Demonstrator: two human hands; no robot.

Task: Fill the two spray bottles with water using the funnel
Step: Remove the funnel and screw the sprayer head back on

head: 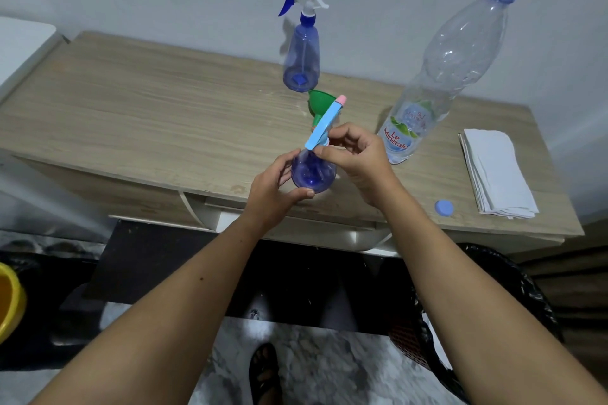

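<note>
A blue see-through spray bottle (312, 173) stands at the desk's front edge. My left hand (274, 187) wraps around its body. My right hand (353, 149) pinches its light-blue spray head (325, 123), which has a pink tip and sits tilted on the bottle's neck. Right behind it lies a green funnel (320, 105) on the desk. A second blue spray bottle (301, 59) with a white and blue trigger head stands upright at the back. A large clear water bottle (437, 76), uncapped and nearly empty, stands to the right.
The wooden desk (148, 115) stands against a white wall. A blue bottle cap (444, 208) lies near the front right edge, beside a stack of white folded tissues (496, 174). A yellow bucket (10, 301) is on the floor at left, a black bin (513, 299) at right.
</note>
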